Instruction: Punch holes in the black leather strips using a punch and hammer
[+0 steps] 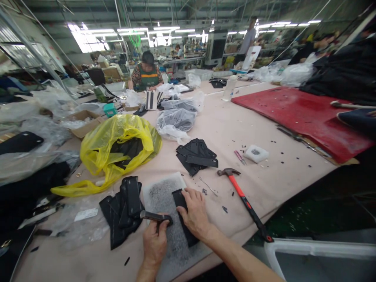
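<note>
Lengthwise away and leftward, black strip (pixel 188 232) under flat right hand (pixel 196 213) (dark tool (pixel 152 216) crosswise in clenched left hand (pixel 154 243)).

My left hand (pixel 154 241) and right hand (pixel 194 211) are bare, fingers (pixel 193 193) and thumbs (pixel 163 228) uncovered. My right forearm (pixel 235 250) is bare as far as the view reaches; my left wrist (pixel 147 270), cut off below, is bare too.

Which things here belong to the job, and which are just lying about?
Seemingly part of it:
dark tool, in the left hand
black strip, under the right hand
speckled board, beneath
black pieces alongside
claw hammer, perhaps

Probably just lying about:
clear bottle
teal box
</note>
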### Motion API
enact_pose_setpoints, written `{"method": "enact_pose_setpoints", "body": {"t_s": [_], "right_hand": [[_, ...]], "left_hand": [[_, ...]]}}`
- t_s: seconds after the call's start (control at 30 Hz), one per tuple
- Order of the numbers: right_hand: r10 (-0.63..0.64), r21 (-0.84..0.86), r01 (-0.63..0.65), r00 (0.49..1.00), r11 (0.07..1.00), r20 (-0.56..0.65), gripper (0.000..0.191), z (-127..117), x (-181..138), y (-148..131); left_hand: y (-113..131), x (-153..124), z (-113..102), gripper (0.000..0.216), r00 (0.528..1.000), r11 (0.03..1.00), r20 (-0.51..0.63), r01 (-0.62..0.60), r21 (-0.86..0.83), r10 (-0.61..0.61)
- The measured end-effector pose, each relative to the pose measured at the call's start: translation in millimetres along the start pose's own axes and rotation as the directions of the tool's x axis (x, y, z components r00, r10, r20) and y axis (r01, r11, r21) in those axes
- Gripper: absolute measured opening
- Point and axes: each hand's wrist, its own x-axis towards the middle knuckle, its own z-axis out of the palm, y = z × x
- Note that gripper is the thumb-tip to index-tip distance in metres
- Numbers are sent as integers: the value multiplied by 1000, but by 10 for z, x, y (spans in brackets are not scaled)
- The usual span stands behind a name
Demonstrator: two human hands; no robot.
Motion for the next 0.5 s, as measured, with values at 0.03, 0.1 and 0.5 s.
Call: {"method": "enact_pose_setpoints", "body": {"t_s": [0.03, 0.1, 0.5], "right_hand": [[-12, -11, 12, 1000, 1000, 15, 44, -37, -50, 25], [-50, -35, 53, 996, 998, 74, 48, -79, -174, 88], [-56, -20, 62, 972, 998, 227, 59, 30, -402, 242]], "left_hand": [[5, 19, -17, 26, 999, 999, 2, 34, -2, -34], [34, 90, -40, 28, 995, 995, -7, 103, -3, -103], [315, 840, 567, 23, 996, 997, 92, -5, -81, 13]]}}
